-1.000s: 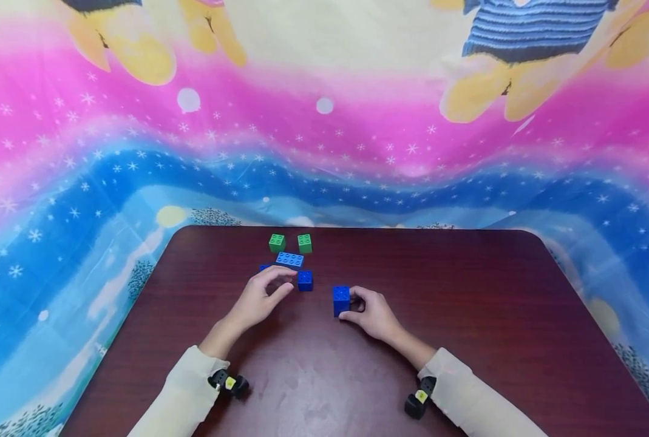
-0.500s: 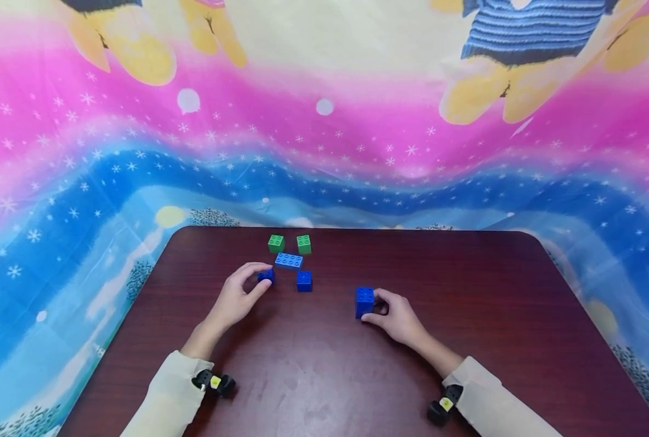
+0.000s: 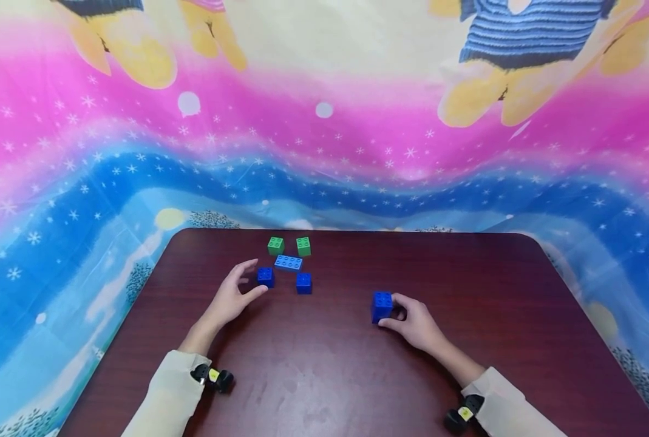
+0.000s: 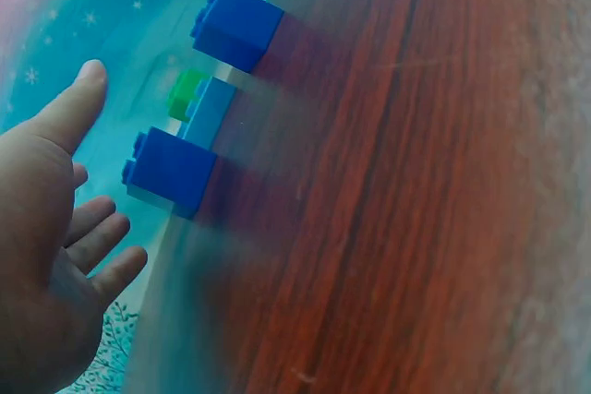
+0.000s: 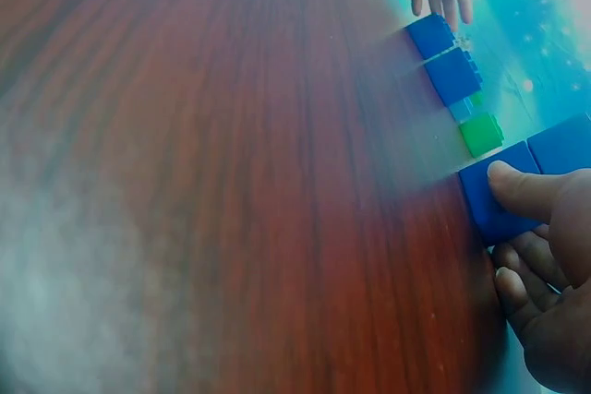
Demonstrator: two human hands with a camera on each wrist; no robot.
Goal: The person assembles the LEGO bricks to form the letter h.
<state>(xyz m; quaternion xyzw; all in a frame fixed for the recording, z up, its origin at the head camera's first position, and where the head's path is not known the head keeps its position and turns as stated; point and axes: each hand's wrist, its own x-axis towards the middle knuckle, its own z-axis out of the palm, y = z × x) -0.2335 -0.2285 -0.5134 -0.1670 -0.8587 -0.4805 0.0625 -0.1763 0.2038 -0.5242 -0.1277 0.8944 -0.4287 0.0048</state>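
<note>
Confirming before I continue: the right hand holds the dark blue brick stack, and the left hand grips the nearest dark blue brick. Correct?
The grip is wrong: the left hand holds nothing, its fingers spread beside the dark blue brick in the left wrist view.

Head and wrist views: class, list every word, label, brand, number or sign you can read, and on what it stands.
No text can be read.
Left yellow tag: any marks too small to read.
Right yellow tag: likewise.
Blocks: no lettering visible.
Backdrop: pictures, no lettering visible.
</note>
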